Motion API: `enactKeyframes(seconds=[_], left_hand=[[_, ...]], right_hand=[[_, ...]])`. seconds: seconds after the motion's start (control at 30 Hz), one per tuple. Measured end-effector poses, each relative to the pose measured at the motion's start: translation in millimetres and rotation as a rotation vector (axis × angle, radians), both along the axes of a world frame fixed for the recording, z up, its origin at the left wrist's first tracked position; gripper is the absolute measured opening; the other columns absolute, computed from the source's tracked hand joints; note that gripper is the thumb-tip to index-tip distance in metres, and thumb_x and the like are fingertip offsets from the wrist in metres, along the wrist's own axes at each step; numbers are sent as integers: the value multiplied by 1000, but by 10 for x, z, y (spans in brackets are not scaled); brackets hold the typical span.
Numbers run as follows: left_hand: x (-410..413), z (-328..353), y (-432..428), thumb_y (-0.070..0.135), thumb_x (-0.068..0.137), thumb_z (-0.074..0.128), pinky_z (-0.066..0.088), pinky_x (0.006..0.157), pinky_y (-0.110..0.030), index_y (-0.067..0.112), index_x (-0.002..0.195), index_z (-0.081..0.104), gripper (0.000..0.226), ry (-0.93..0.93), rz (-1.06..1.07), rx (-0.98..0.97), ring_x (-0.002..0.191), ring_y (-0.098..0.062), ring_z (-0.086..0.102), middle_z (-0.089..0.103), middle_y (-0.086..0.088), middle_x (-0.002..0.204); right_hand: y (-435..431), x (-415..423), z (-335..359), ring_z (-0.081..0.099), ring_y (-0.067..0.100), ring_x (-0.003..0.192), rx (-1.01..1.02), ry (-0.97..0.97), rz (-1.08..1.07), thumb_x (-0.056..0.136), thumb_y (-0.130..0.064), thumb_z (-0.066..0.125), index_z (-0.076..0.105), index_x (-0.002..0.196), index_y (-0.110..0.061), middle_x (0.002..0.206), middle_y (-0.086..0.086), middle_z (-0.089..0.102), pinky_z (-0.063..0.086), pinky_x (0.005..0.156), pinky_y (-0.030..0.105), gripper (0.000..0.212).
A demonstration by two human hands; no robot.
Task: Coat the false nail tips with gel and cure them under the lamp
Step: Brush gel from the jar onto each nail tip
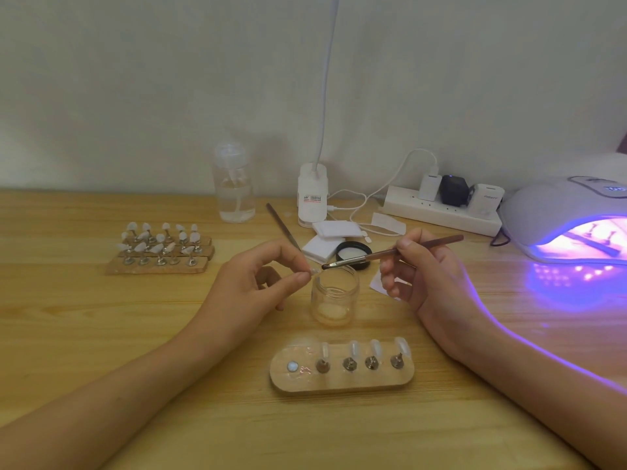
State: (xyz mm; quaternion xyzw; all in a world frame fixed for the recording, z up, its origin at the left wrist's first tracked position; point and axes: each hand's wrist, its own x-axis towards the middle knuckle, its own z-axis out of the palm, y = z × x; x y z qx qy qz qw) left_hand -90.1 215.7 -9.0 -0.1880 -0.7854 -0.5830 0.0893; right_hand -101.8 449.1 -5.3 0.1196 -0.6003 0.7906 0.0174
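nail tip (pixel 314 271) in left hand (pixel 258 279) grip, brush (pixel 390 253) beside it, above jar (pixel 334 296)

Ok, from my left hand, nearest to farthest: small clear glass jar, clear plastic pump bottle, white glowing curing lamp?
1. Small clear glass jar, beside left hand.
2. Clear plastic pump bottle, behind it.
3. White glowing curing lamp, far right.

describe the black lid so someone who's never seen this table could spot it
Start at the open glass jar in the middle of the wooden table. Just behind it, under the brush, lies the black lid. It is the only round black thing, next to white square pads.
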Motion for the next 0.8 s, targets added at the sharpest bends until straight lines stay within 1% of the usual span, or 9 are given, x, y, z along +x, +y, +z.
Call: enactKeyframes(seconds=[0.1,0.23,0.33,0.4,0.47,0.57,0.63,0.7,0.8], left_hand=[[-3,-1,3,14,85,72,47,59,-36,23,82,69,10,11,-7,-20,55,-9,54,67,11,85],[0,-9,-5,12,86,72,46,57,-27,22,81,69,11,27,-11,-22,55,-9,51,68,12,86],[-3,-6,-3,11,86,72,44,56,-22,21,80,69,12,33,-9,-32,54,-11,49,68,15,85],[-4,-6,-2,11,86,72,43,56,-22,21,80,69,12,33,-7,-31,54,-12,48,68,14,84],[0,-6,-5,12,86,72,41,56,-24,22,80,69,12,32,-6,-26,54,-12,48,67,14,82],[7,-5,-7,11,86,72,39,56,-22,22,80,69,13,45,-3,-38,54,-7,47,64,20,76],[8,-5,-6,11,86,72,39,55,-19,22,80,69,13,53,0,-48,53,-8,45,63,22,73],[4,-5,-8,10,86,72,38,55,-17,21,80,69,13,58,3,-51,54,-9,44,62,22,72],[3,-6,-9,10,86,72,38,55,-15,20,81,69,11,66,2,-54,53,-8,44,62,23,72]], right_hand=[[-1,-3,-1,61,15,58,16,4,16,84,-28,59,52,82,-14,69,5,64,48,50,21,16],[-2,0,-3,62,15,57,32,8,17,84,-28,60,52,81,-14,69,6,65,48,50,21,17],[0,0,-13,60,15,55,49,3,-14,92,-21,58,51,80,-13,66,5,64,47,48,21,16],[7,-5,-17,59,14,55,45,-9,-44,98,-14,53,50,79,-14,65,5,63,46,47,21,19],[15,0,-11,58,13,55,24,1,-39,100,-14,51,50,79,-14,65,4,62,46,48,21,21],[-3,12,5,61,16,58,35,47,14,93,-21,57,54,77,-18,69,6,64,47,49,22,16],[-17,16,4,61,17,58,64,48,9,90,-23,58,57,74,-21,69,7,65,47,49,22,16],[-14,6,-9,60,16,57,75,30,-31,94,-19,58,55,76,-18,67,7,64,47,48,22,19],[9,-2,-9,59,15,56,36,12,-51,100,-13,51,53,77,-16,66,6,63,46,49,22,23]])
